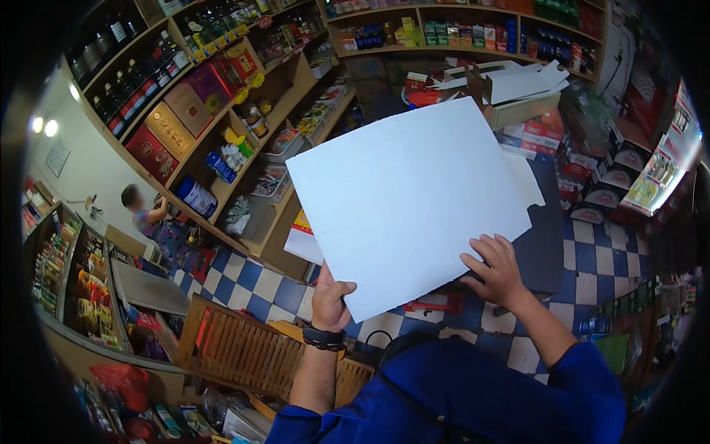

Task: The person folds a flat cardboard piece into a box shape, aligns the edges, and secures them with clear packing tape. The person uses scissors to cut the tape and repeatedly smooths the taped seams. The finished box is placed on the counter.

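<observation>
Head view, left hand (331, 302) gripping white board (414, 200) by corner, right hand (495, 272) loosely spread at edge

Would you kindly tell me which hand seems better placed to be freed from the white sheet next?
Probably the right hand: it is spread open at the edge of the white sheet, while the left hand grips a corner, thumb on top.

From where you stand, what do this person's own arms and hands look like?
Blue sleeves end above bare forearms. The left hand is ungloved, with dark bands around its wrist; the right hand is ungloved too, its wrist bare.
</observation>
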The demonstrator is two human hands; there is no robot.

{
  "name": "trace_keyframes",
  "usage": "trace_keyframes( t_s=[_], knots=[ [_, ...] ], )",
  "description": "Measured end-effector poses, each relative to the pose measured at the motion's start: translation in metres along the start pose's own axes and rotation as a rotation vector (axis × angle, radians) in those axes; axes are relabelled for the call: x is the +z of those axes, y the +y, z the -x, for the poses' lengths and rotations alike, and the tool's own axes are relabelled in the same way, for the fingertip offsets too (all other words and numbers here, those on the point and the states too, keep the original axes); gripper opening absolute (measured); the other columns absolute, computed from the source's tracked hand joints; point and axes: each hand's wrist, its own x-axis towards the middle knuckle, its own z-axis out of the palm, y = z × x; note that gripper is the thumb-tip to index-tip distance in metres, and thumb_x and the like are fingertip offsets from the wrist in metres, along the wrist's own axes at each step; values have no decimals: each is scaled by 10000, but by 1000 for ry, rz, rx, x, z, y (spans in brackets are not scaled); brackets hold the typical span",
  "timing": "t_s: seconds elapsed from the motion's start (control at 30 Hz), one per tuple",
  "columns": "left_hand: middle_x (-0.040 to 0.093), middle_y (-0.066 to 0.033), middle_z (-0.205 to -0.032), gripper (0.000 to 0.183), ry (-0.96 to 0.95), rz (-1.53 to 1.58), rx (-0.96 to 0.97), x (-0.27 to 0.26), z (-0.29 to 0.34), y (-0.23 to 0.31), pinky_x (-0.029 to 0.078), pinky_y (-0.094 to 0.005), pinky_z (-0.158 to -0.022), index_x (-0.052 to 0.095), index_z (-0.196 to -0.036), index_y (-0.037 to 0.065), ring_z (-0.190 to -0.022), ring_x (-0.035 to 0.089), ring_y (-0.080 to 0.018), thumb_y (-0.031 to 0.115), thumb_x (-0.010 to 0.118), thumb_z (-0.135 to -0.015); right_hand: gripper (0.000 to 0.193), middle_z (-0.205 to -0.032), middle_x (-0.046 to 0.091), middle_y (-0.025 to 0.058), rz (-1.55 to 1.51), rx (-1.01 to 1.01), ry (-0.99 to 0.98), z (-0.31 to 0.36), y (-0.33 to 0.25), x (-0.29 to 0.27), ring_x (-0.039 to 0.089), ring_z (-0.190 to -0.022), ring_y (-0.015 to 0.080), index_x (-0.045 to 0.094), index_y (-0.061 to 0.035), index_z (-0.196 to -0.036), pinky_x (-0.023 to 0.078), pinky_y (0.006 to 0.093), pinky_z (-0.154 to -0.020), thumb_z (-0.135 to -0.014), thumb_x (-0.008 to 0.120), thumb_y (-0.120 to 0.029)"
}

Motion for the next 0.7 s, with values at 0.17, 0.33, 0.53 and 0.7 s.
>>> trace_keyframes(
  t_s=[0.17, 0.33, 0.53, 0.7],
  knots=[
    [564, -189, -1363, 829, -13, 24, 4, -4, -2, -11, 477, -461, -1082, 338, -1524, 2, -1245, 585, -320, -63, 525, -718, 547, -1409, 549, 100, 42, 104, 57, 23, 0, 8, 488, -1336, 332, 620, -222, -1313, 305, 579, -1139, -825, 793, -398],
    [560, -181, -1376, 829, 10, 70, -24, -24, 4, -16, 457, -438, -1088, 329, -1536, 5, -1247, 578, -310, -75, 491, -727, 605, -1512, 418, 205, -14, 384, 365, 43, 8, 12, 419, -1391, 356, 460, -116, -1463, 264, 516, -1184, -962, 650, -397],
    [537, -169, -1425, 833, 8, 106, -78, -51, 17, -17, 448, -410, -1094, 333, -1550, 19, -1266, 569, -291, -53, 489, -735, 648, -1305, 609, 110, -1362, 1135, 606, 58, 33, 8, 589, -1189, 187, 365, -47, -1512, 502, 327, -942, -987, 652, -298],
    [521, -166, -1446, 836, 74, 125, -147, -70, 24, -17, 447, -404, -1092, 324, -1565, 44, -1281, 554, -287, -37, 505, -753, 496, -1211, 668, 66, -1723, 1167, 329, 50, 29, 15, 677, -1024, 191, 530, -64, -1369, 576, 332, -787, -975, 659, -337]
  ],
)
